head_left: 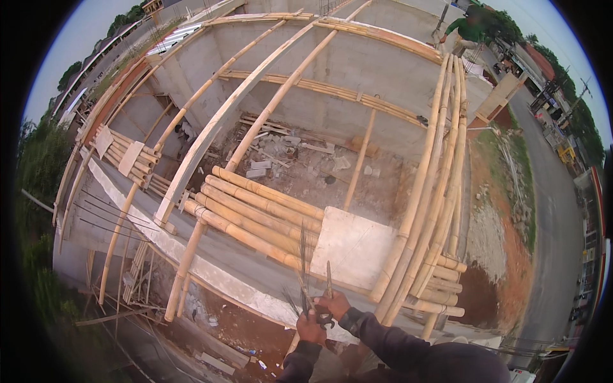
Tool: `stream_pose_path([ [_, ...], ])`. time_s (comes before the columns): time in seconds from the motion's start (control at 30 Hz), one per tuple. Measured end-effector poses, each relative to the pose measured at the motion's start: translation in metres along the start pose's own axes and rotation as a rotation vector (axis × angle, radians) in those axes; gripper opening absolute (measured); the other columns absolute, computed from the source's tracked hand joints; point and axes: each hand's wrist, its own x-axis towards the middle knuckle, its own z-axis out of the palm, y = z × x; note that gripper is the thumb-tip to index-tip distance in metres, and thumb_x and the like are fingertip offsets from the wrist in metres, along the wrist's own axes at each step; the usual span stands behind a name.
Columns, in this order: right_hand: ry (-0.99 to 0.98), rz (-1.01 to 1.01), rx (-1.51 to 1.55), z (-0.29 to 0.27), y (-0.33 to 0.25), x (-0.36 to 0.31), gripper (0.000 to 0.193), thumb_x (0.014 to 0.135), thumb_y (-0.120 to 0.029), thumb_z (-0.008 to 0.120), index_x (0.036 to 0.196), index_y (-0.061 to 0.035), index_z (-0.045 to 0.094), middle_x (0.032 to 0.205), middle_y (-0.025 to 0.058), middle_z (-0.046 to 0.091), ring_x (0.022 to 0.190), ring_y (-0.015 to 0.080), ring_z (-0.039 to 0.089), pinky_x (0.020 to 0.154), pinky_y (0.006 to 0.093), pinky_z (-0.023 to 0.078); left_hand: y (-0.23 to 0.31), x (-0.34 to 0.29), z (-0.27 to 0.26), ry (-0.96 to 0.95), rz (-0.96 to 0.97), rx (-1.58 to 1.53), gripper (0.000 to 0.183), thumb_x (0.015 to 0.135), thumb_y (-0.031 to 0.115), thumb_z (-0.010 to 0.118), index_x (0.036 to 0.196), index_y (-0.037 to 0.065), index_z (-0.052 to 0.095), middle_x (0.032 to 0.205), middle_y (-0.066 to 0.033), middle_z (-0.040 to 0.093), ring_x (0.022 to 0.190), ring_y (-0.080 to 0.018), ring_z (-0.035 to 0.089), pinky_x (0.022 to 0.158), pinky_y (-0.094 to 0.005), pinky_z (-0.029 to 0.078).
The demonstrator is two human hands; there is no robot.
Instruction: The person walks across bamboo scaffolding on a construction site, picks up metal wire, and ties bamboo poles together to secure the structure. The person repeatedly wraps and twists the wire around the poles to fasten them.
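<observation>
My left hand (311,327) is closed round a bunch of thin dark wires (304,250), whose loose ends fan upward and to the left. Close beside it, my right hand (334,304) grips a dark metal tool that looks like pincers (326,319); a slim rod-like part sticks up above the fingers. Both hands meet low in the middle of the view, in front of a pale flat board (352,246). That board rests over the right ends of several bamboo poles (255,220). My fingers partly hide the tool and the wires' lower ends.
Long bamboo poles (426,185) run along the right side. A pale beam (223,121) and more bamboo span an open drop to a rubble-strewn floor (281,150). A concrete ledge (211,274) crosses the lower left. A person in green (465,30) is at the far right corner.
</observation>
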Motion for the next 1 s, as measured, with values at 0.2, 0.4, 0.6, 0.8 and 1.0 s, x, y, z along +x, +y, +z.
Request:
stream_pose_path([
  [0.2,-0.212,0.081,0.113,0.014,-0.044,-0.018,0.031,0.086,-0.012,0.063,0.107,-0.0031,0.042,0.106,0.0179,0.062,0.075,0.0215,0.061,0.07,0.0402,0.057,0.007,0.022,-0.047,0.114,-0.122,-0.027,0.021,0.094,0.021,0.047,0.079,0.006,0.046,0.061,0.0021,0.044,0.051,-0.0071,0.043,0.044,-0.0234,0.036],
  [0.4,-0.328,-0.149,-0.294,0.03,-0.093,-0.044,0.038,0.085,-0.011,0.064,0.114,-0.0057,0.039,0.099,0.0137,0.063,0.074,0.015,0.06,0.064,0.0299,0.052,0.059,0.037,-0.075,0.294,-0.184,-0.403,0.031,0.096,0.032,0.046,0.073,0.014,0.036,0.057,0.0044,0.03,0.04,-0.0063,0.027,0.035,-0.0224,0.024],
  [0.6,-0.203,-0.347,-0.641,0.065,-0.089,-0.069,0.037,0.081,-0.014,0.066,0.112,-0.0062,0.047,0.085,0.0081,0.063,0.071,0.0149,0.058,0.066,0.0297,0.048,0.106,0.046,-0.051,0.215,-0.316,-0.562,0.04,0.094,0.046,0.047,0.072,0.016,0.033,0.055,0.004,0.024,0.04,-0.0093,0.022,0.034,-0.0264,0.02],
  [0.8,-0.08,-0.549,-1.039,0.083,-0.06,-0.073,0.038,0.079,-0.028,0.069,0.106,-0.0045,0.057,0.087,0.0116,0.064,0.08,0.0237,0.061,0.075,0.0384,0.048,0.112,0.042,-0.041,0.101,-0.422,-0.635,0.04,0.094,0.05,0.043,0.081,0.013,0.041,0.063,0.0003,0.039,0.049,-0.0123,0.04,0.041,-0.0289,0.036],
  [1.0,-0.211,-0.296,-0.909,0.096,-0.066,-0.101,0.038,0.085,-0.031,0.06,0.112,-0.0057,0.057,0.098,0.0191,0.064,0.094,0.0313,0.062,0.083,0.0412,0.046,0.099,0.036,-0.042,0.082,-0.494,-0.657,0.045,0.095,0.048,0.04,0.105,0.005,0.05,0.106,-0.0098,0.054,0.103,-0.0259,0.054,0.087,-0.0423,0.048],
])
